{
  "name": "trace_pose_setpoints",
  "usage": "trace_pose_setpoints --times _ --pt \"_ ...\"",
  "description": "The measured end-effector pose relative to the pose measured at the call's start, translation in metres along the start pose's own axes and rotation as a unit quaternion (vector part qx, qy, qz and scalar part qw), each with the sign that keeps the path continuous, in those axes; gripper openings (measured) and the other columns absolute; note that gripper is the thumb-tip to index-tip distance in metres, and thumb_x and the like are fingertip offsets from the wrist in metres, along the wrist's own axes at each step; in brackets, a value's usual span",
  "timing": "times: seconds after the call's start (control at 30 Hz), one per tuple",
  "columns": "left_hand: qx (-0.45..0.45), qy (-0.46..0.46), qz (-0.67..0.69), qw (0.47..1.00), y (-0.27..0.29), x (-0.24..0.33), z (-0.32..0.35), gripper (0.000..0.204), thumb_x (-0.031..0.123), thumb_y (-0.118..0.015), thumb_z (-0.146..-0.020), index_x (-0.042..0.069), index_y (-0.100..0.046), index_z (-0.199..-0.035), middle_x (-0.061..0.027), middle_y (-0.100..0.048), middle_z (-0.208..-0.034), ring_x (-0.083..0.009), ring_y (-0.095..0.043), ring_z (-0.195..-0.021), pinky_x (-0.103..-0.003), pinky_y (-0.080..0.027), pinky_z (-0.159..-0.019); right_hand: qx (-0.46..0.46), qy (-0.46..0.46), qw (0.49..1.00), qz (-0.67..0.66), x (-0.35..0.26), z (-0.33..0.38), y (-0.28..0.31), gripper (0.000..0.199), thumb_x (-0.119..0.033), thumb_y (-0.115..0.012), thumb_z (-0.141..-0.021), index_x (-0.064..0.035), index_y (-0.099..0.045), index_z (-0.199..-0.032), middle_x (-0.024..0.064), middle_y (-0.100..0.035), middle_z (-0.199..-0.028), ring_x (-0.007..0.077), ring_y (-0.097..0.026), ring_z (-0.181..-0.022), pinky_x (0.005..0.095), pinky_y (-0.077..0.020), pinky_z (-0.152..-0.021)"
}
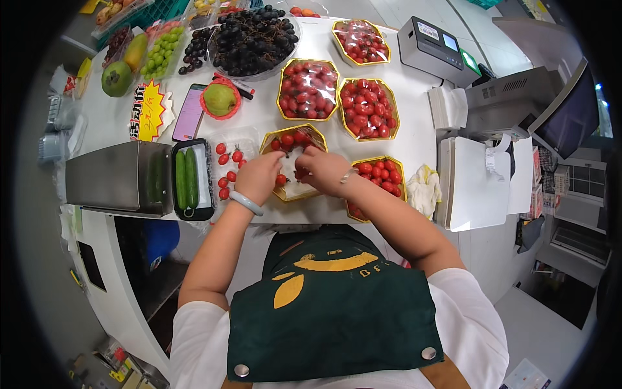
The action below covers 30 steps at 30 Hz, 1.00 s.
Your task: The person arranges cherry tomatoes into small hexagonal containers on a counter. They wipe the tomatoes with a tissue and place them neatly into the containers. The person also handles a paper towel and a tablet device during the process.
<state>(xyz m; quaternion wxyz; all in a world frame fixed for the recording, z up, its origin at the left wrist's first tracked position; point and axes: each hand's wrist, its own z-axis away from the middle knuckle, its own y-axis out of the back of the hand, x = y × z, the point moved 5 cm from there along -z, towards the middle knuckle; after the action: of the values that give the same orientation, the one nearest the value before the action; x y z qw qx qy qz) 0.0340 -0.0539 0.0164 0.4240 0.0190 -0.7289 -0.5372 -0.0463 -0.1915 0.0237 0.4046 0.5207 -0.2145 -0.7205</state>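
Observation:
A gold-rimmed octagonal box (267,139) stands in front of me, with a row of cherry tomatoes (288,139) along its far side and part of its pale bottom showing. My left hand (258,176), with a pale bangle at the wrist, reaches over the box's left edge. Its fingertips are pinched together, and whatever they hold is hidden. From the right, my right hand (324,170) curls its fingers down over a dark red cherry tomato, mostly hidden beneath them. Left of the box, several loose cherry tomatoes (223,159) lie in a clear plastic tray (243,137).
Filled tomato boxes stand behind (308,91) and to the right (376,178). Leftward are a black tray of cucumbers (186,178), a phone (189,113), a green fruit in red netting (220,100) and grapes (253,42). A label printer (431,48) and crumpled cloth (424,191) are at right.

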Motion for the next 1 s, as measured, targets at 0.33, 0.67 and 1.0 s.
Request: trace_pose_setpoints --times 0.33,0.67,1.0 --pt "-0.266 -0.027 -0.267 0.926 -0.045 0.016 -0.015 0.015 0.013 -0.056 -0.082 0.006 -0.066 -0.091 -0.0122 -0.065 -0.092 -0.0284 -0.063 -0.091 -0.041 -0.052 -0.076 0.103 -0.100 0.708 -0.692 0.063 0.134 0.031 0.038 -0.023 -0.051 -0.099 -0.0056 -0.050 -0.133 0.0048 -0.062 -0.103 0.0073 -0.057 -0.089 0.0186 -0.0429 -0.070" --pt "-0.295 0.254 0.560 0.731 -0.053 0.053 -0.022 0.021 0.032 -0.049 -0.099 0.012 -0.053 -0.100 0.0019 -0.056 -0.083 -0.0042 -0.044 -0.063 -0.019 -0.035 -0.054 0.233 -0.125 0.703 -0.660 0.108 0.188 0.004 0.031 -0.031 -0.054 -0.097 -0.0082 -0.055 -0.118 0.0033 -0.061 -0.089 0.0074 -0.047 -0.060 0.0204 -0.0382 -0.054" --pt "-0.254 0.335 0.674 0.608 -0.093 0.098 -0.003 0.014 0.030 -0.049 -0.100 0.017 -0.049 -0.095 -0.0057 -0.066 -0.089 -0.0048 -0.051 -0.060 -0.018 -0.035 -0.047 0.296 -0.262 0.919 -0.004 0.100 0.192 0.012 0.037 -0.032 -0.070 -0.080 -0.0170 -0.063 -0.114 0.0087 -0.060 -0.101 0.0291 -0.064 -0.079 0.0389 -0.0526 -0.071"
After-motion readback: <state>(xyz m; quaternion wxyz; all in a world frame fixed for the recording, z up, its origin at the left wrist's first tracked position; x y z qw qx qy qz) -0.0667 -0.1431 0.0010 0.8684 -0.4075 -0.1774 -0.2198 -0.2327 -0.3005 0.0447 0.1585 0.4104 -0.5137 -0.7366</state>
